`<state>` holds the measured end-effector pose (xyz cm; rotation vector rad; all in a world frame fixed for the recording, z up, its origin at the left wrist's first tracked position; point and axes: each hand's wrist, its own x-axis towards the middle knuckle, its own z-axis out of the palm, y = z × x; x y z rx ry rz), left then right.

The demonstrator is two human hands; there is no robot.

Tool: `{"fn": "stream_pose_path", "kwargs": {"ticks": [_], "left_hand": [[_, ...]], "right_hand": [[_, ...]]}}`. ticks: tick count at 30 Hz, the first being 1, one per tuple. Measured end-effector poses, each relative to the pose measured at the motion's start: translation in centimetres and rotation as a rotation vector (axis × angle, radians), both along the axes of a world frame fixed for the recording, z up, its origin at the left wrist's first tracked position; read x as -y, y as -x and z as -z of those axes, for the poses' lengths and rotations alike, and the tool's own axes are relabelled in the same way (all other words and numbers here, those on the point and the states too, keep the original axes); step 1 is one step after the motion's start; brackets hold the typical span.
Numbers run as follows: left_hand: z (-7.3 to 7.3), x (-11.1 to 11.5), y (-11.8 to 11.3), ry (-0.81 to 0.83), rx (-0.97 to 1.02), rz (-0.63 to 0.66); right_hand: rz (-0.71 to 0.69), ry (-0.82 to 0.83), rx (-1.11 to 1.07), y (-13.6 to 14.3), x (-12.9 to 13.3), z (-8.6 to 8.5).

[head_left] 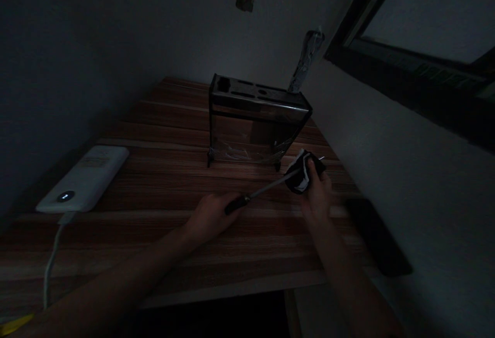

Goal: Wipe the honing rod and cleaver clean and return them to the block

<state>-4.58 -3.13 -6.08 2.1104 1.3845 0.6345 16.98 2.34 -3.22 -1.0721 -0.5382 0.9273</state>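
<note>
My left hand [212,216] is closed around the black handle of a long, narrow knife [273,186], whose blade points to the right and away from me. A folded black-and-white cloth [299,175] is wrapped about the far part of the blade, pinched in my right hand [319,191]. Only the blade's thin tip sticks out past the cloth. Just behind stands an upright knife block [261,95] with a slotted top, dark frame and clear sides. One handle covered in plastic wrap [305,62] rises from its right end. Dim light hides the finer detail.
A white power bank [87,178] with a lit display and a plugged-in cable [50,266] lies at left on the wood-grain table [170,173]. At right, a dark phone-like slab [379,237] lies by the wall. Something yellow [15,323] shows at lower left.
</note>
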Motion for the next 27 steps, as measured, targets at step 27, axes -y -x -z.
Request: {"fn": "stream_pose_path", "kwargs": {"ticks": [27], "left_hand": [[0.2, -0.3, 0.0, 0.001, -0.007, -0.017]], "right_hand": [[-0.496, 0.163, 0.275, 5.0, 3.5, 2.7]]}}
